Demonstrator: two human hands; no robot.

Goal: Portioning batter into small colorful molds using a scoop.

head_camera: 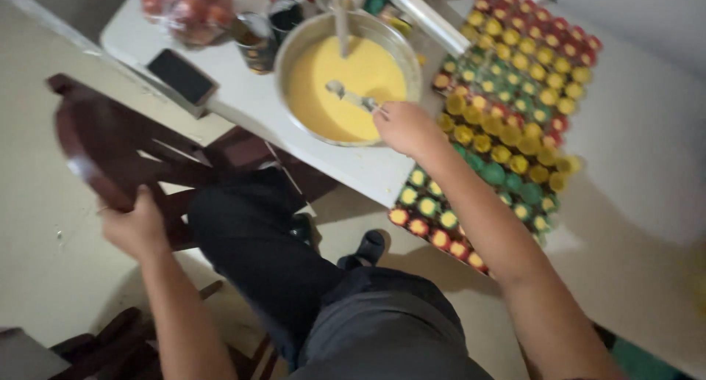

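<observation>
While I look down through the head camera, I see my right hand (403,127) stretched out over the rim of a wide metal bowl (303,42) that holds smooth yellow batter (368,75). The fingers are curled shut around the handle of a spoon (351,97), whose bowl end lies out over the middle of the batter. A second utensil (342,20) stands in the batter at the far side of the bowl.

My left hand (136,226) is well apart from it, low on the left, gripping the edge of a dark reddish wooden chair (110,145) that is tipped over; the fingers wrap around the wood, though I cannot tell how tightly because the picture is blurred there.

The bowl sits on a white table (250,101). Near it, to the left, lies a black phone (182,76), and beyond that a clear bag of reddish round things (187,9). A dark patterned cup (254,42) stands touching or just beside the bowl's left rim. To the right of the table, a large tray of small coloured cups (515,108), red, yellow and green and filled with yellow, runs down toward the floor. My legs, in dark trousers (294,277), fill the lower middle, with a dark sandal (365,249) on the pale floor (44,226).
</observation>
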